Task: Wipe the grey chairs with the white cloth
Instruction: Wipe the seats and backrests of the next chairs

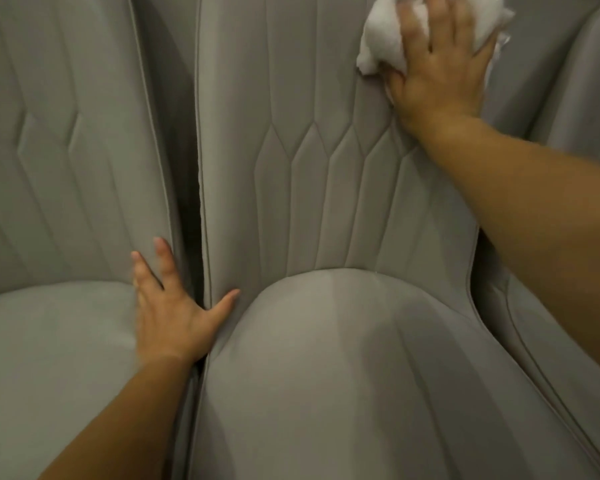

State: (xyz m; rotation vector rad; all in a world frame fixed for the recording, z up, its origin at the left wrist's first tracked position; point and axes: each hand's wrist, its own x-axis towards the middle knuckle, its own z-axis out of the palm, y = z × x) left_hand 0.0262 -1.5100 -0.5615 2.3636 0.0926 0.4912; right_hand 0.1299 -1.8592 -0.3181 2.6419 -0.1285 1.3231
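The right hand [440,64], fingers spread flat, presses the white cloth [381,39] against the middle grey chair's backrest [309,116], top right. The left hand [170,306] rests open, empty. Seats and neighbouring chairs likely remain.

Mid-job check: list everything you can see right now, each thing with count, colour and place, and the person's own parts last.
grey chairs: three in view, grey, side by side; the middle chair fills the centre, the left chair and the right chair are cut off by the frame edges.
white cloth: one, white, bunched, pressed against the upper right of the middle chair's backrest.
right hand: one, fingers spread flat over the cloth, pressing it to the backrest.
left hand: one, fingers straight, resting at the gap between the left and middle chairs, no grip on anything.
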